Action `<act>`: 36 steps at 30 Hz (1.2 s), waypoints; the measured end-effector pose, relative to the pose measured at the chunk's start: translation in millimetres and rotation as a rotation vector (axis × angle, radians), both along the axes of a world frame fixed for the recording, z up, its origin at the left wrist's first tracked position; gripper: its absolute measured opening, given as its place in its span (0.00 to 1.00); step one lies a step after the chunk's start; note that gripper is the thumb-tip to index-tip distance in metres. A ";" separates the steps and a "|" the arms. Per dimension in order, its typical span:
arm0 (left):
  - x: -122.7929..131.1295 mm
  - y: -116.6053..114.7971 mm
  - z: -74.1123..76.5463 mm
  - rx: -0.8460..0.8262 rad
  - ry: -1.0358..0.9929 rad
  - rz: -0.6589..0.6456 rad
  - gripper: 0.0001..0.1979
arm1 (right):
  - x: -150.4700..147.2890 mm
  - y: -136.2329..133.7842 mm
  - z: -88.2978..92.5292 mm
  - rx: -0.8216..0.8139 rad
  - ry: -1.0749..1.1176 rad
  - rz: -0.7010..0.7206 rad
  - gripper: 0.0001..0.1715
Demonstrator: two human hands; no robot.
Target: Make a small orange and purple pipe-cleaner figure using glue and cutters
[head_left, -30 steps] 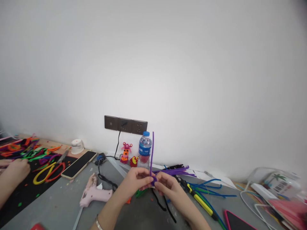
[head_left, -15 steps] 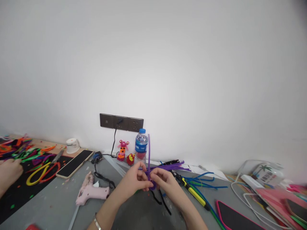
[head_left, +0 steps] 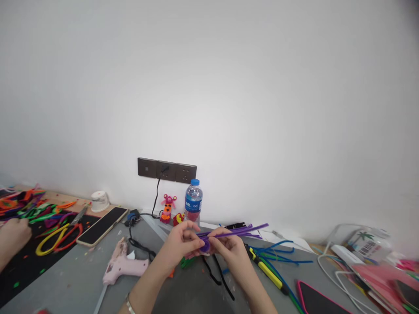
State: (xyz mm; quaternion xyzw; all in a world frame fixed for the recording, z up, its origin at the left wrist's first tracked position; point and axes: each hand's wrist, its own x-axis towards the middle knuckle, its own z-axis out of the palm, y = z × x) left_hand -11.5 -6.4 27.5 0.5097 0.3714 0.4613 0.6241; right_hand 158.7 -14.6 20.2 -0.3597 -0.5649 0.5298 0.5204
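My left hand [head_left: 179, 247] and my right hand [head_left: 229, 249] meet over the grey table [head_left: 78, 279], both pinched on a purple pipe cleaner [head_left: 229, 233]. Its near end is wound into a small coil between my fingertips. Its free end points right, nearly level. Under my hands lie black pipe cleaners [head_left: 216, 274] and a green scrap [head_left: 187, 262].
A pink glue gun [head_left: 122, 263] lies to the left, its black cord running to a wall socket [head_left: 166, 170]. A water bottle [head_left: 193, 201] and small pipe-cleaner figures [head_left: 167, 208] stand behind. Pliers [head_left: 266, 270], blue pipe cleaners, phones and another person's hand [head_left: 11, 237] surround.
The free end of the purple pipe cleaner stood upright a second ago; it has swung down to the right and now lies nearly level. My hands stayed together.
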 end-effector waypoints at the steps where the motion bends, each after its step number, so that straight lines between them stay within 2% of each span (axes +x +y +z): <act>1: 0.1 0.2 -0.5 0.007 -0.032 0.015 0.21 | -0.3 -0.6 0.3 0.026 0.003 -0.015 0.20; 4: 0.1 0.1 -1.6 0.018 -0.101 0.044 0.21 | -1.2 -3.2 0.5 0.123 -0.029 -0.077 0.18; 9: -1.9 0.1 -1.2 0.034 -0.092 0.063 0.20 | -1.5 -4.1 -3.4 0.277 -0.141 -0.148 0.11; 12: -3.5 1.4 -0.4 0.037 -0.080 0.100 0.19 | 0.5 -2.9 -4.5 0.331 -0.182 -0.137 0.07; 15: -5.2 3.0 0.3 0.051 -0.055 0.121 0.18 | 4.5 -4.2 -0.6 0.322 -0.193 -0.089 0.09; 22: -4.4 2.8 0.9 0.186 0.037 0.101 0.14 | 8.2 -7.7 10.6 0.206 -0.140 0.000 0.14; 28: 0.3 -2.3 4.0 0.171 0.099 0.058 0.14 | 4.7 -2.1 1.9 -0.008 -0.143 0.043 0.23; 36: 1.4 -2.4 -0.6 0.202 0.124 0.020 0.10 | 3.6 -3.9 -4.5 -0.206 -0.072 0.182 0.24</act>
